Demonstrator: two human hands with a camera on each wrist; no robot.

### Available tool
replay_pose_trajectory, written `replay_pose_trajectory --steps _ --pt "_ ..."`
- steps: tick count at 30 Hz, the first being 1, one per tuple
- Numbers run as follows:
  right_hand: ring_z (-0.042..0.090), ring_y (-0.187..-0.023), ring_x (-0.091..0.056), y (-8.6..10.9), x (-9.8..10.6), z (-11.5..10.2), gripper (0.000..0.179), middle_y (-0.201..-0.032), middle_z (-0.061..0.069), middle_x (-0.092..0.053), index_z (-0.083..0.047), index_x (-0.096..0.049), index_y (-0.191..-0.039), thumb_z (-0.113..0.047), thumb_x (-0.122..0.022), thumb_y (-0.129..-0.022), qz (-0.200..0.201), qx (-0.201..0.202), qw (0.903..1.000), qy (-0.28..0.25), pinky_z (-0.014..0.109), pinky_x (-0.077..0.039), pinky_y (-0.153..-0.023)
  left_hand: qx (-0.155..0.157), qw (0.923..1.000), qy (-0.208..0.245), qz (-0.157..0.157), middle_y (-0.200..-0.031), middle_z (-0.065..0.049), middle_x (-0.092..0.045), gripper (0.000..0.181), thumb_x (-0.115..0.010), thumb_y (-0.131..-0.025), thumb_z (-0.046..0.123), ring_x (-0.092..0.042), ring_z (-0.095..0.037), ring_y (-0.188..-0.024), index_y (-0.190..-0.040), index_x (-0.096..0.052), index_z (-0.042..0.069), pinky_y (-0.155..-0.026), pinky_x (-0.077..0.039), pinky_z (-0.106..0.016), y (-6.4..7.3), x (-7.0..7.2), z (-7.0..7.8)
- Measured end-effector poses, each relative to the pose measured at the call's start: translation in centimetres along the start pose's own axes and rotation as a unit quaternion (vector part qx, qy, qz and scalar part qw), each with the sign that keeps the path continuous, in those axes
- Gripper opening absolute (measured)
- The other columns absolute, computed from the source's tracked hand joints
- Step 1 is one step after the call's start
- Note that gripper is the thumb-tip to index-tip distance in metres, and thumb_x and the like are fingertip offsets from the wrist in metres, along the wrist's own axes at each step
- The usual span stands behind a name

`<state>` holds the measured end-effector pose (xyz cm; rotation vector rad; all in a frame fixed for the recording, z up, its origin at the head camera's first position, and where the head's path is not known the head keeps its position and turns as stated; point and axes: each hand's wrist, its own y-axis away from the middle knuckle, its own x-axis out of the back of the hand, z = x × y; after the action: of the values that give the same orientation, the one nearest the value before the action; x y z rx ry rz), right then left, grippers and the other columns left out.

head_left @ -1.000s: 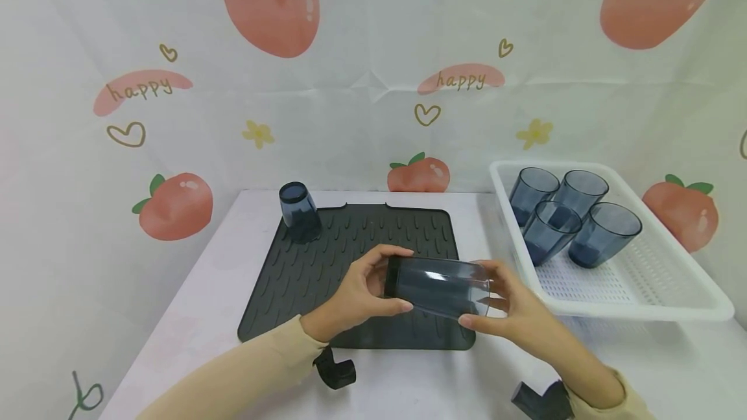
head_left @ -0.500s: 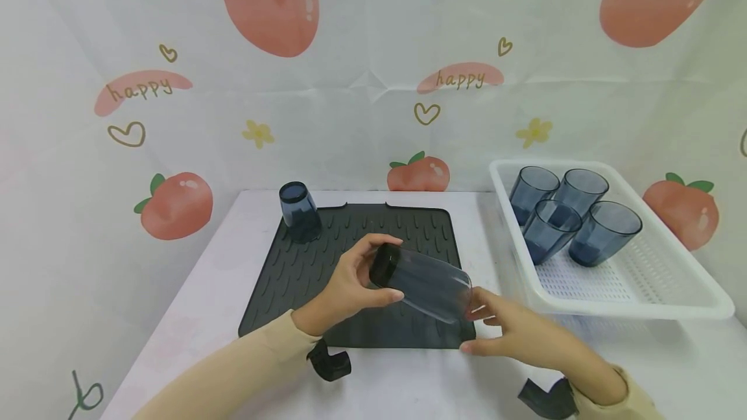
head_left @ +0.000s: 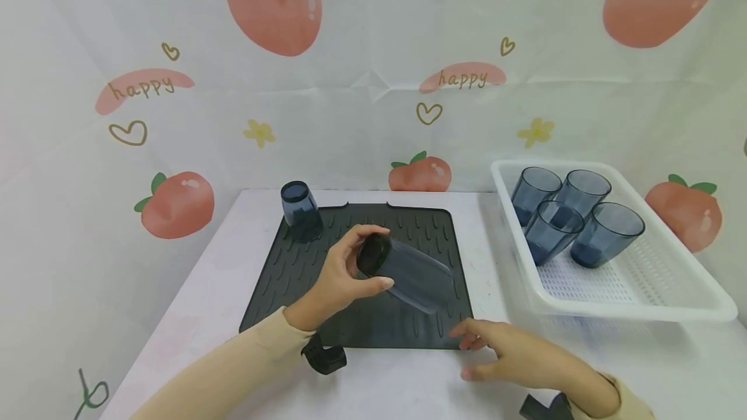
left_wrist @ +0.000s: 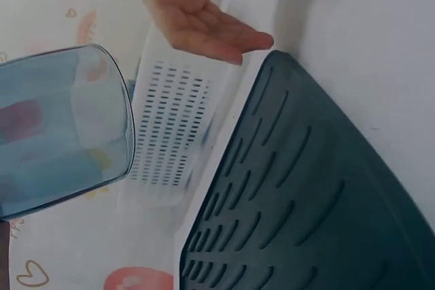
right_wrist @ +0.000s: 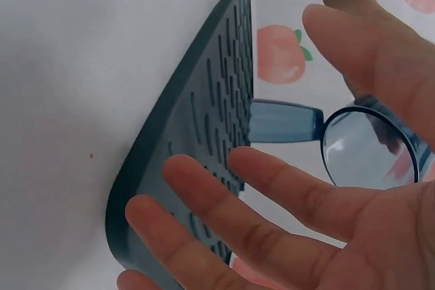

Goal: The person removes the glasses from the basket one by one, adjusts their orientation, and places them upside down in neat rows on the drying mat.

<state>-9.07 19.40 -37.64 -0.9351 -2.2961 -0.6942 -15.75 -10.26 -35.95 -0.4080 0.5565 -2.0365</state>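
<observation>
My left hand (head_left: 338, 274) grips a blue-tinted drinking glass (head_left: 421, 277) around its thick dark base. The glass lies tilted over the black ribbed drying mat (head_left: 280, 290), its mouth pointing down to the right. In the left wrist view the rim end of this glass (left_wrist: 64, 127) fills the left side. My right hand (head_left: 513, 354), holding nothing, hovers by the mat's front right corner with fingers relaxed and spread apart. Another blue glass (head_left: 301, 212) stands upside down at the mat's back left corner.
A white perforated plastic basket (head_left: 636, 311) stands at the right, with several upright blue glasses (head_left: 607, 235) in its left part. Behind the white table (head_left: 403, 384) hangs a cloth printed with peaches.
The right hand has let go of the glass's rim end and dropped lower. My left hand has shifted slightly left and up, tipping the glass's mouth further down.
</observation>
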Motion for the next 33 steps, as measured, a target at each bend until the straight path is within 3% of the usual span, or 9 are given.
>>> replay_pose_trajectory --steps 6,9,16,24,33 --pt "0.014 -0.101 -0.062 0.0 -0.1 0.2 0.047 -0.111 -0.004 -0.065 -0.012 -0.058 -0.121 -0.039 -0.073 -0.085 0.003 0.013 0.9999 -0.009 0.036 -0.052 -0.080 -0.006 0.9997 -0.016 0.015 -0.123 -0.004 -0.055 0.072 -0.079 -0.082 0.024 -0.057 -0.011 -0.113 -0.135 -0.043 -0.008 -0.094 -0.050 -0.024 -0.2 0.4 0.3" --pt "0.011 -0.101 -0.062 0.0 -0.1 0.3 0.046 -0.111 -0.005 -0.065 -0.013 -0.058 -0.121 -0.039 -0.073 -0.085 0.010 0.026 0.9996 -0.010 0.035 -0.053 -0.080 0.000 0.9995 -0.024 0.019 -0.122 -0.006 -0.056 0.071 -0.079 -0.082 0.024 -0.058 -0.011 -0.110 -0.136 -0.044 -0.006 -0.091 -0.051 -0.024 -0.3 0.6 0.4" --pt "0.007 -0.099 -0.062 0.1 0.0 0.3 0.045 -0.109 -0.007 -0.064 -0.016 -0.059 -0.120 -0.041 -0.072 -0.085 0.018 0.029 0.9993 -0.012 0.032 -0.052 -0.080 0.031 0.9976 -0.044 0.044 -0.121 -0.007 -0.056 0.072 -0.081 -0.080 0.024 -0.058 -0.010 -0.109 -0.138 -0.045 0.000 -0.091 -0.051 -0.023 -0.6 0.9 0.6" --pt "0.007 -0.099 -0.061 -0.1 0.0 0.1 0.041 -0.111 -0.007 -0.065 -0.017 -0.059 -0.120 -0.043 -0.066 -0.089 0.000 -0.003 0.9999 -0.012 0.041 -0.052 -0.078 0.016 0.9944 -0.064 0.082 -0.126 -0.005 -0.054 0.067 -0.077 -0.077 0.000 -0.058 -0.008 -0.110 -0.136 -0.044 -0.006 -0.091 -0.050 -0.022 -1.3 1.3 0.5" --pt "0.003 -0.097 -0.060 -0.1 -0.4 0.6 0.034 -0.108 -0.010 -0.065 -0.019 -0.060 -0.118 -0.044 -0.059 -0.095 -0.005 0.004 1.0000 0.003 0.038 -0.053 -0.078 0.025 0.9873 -0.110 0.112 -0.129 -0.019 -0.052 0.068 -0.075 -0.073 -0.011 -0.056 -0.007 -0.113 -0.134 -0.047 -0.002 -0.097 -0.048 -0.022 -2.3 1.9 0.2"
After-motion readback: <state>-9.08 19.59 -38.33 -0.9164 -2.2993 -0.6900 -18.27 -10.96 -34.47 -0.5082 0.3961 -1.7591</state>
